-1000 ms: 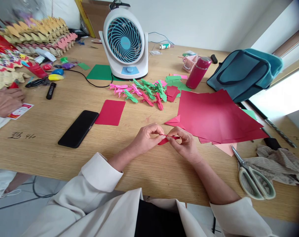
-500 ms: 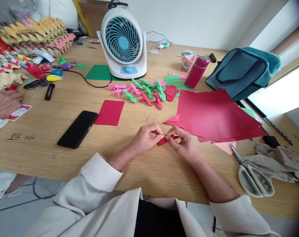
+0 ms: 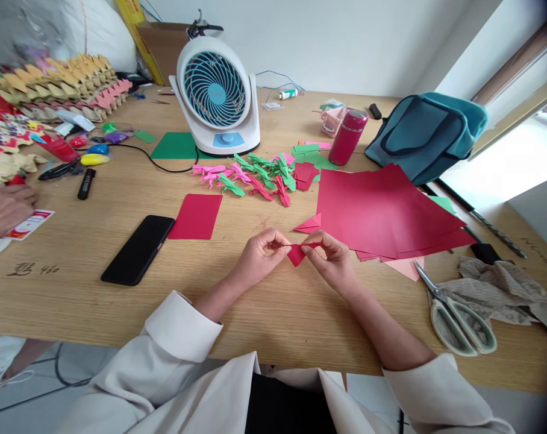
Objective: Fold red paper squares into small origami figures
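Note:
Between my two hands is a small folded piece of red paper [image 3: 296, 254], held just above the wooden table. My left hand [image 3: 265, 256] pinches its left corner between thumb and fingertips. On the other side, my right hand [image 3: 330, 256] grips the right end, partly covering it. A folded red paper triangle [image 3: 309, 223] lies just beyond my hands, beside large red sheets [image 3: 368, 211]. Farther back is a pile of folded green, pink and red paper figures [image 3: 259, 172]. A red paper rectangle [image 3: 196, 216] rests to the left.
A black phone [image 3: 138, 250] lies at the left, scissors [image 3: 458, 319] and a crumpled cloth [image 3: 499, 286] at the right. Behind stand a fan [image 3: 219, 90], a red bottle [image 3: 348, 137] and a teal bag [image 3: 427, 135]. Another person's hand [image 3: 9, 208] is at the far left.
My hands have moved slightly apart, and more of the small red paper shows between them, its point facing down. The camera view has shifted a little.

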`<state>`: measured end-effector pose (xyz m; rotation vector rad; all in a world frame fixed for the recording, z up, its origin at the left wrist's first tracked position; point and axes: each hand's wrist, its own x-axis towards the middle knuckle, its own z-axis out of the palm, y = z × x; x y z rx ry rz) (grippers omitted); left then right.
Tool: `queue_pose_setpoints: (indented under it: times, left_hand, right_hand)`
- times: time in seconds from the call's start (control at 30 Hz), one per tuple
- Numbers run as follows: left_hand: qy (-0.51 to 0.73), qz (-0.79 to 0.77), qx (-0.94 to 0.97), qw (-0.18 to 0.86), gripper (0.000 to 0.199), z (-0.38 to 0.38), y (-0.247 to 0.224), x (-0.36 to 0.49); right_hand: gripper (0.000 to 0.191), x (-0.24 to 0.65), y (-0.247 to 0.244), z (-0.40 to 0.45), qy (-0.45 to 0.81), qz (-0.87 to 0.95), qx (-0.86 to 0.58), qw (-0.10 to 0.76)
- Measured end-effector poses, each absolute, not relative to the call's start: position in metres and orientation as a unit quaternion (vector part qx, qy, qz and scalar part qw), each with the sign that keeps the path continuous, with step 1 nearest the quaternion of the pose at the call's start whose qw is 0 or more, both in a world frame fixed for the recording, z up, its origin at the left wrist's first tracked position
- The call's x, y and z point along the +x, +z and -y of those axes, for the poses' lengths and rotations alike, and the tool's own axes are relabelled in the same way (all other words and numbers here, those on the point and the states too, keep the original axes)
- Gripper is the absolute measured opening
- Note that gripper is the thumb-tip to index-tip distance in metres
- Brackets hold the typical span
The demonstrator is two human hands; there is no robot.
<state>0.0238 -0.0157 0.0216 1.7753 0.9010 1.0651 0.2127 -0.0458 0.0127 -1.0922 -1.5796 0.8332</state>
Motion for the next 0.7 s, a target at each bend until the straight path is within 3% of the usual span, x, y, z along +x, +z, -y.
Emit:
queue_pose_setpoints:
  times: [0.2, 0.23, 0.37, 0.5, 0.57, 0.7]
  left_hand:
    - [0.429, -0.337, 0.808, 0.224, 0.009, 0.018, 0.023, 0.019]
    - [0.433, -0.341, 0.811, 0.197, 0.008, 0.019, 0.023, 0.018]
    - [0.433, -0.359, 0.824, 0.068, 0.011, 0.018, 0.021, 0.011]
    - [0.390, -0.326, 0.861, -0.032, 0.013, 0.016, 0.023, 0.006]
    - [0.379, -0.298, 0.875, -0.046, 0.017, 0.016, 0.025, 0.005]
    - [0.384, -0.245, 0.888, -0.071, 0.023, 0.018, 0.028, 0.007]
  right_hand:
    - [0.004, 0.212, 0.022, 0.051, 0.255, 0.718, -0.428, 0.487]
    - [0.010, 0.212, 0.022, 0.051, 0.266, 0.703, -0.432, 0.499]
    - [0.035, 0.213, 0.017, 0.046, 0.425, 0.562, -0.457, 0.542]
    - [0.064, 0.214, 0.010, 0.038, 0.676, 0.401, -0.419, 0.454]
    - [0.057, 0.215, 0.010, 0.036, 0.730, 0.362, -0.404, 0.415]
    - [0.042, 0.215, 0.012, 0.040, 0.738, 0.333, -0.405, 0.424]
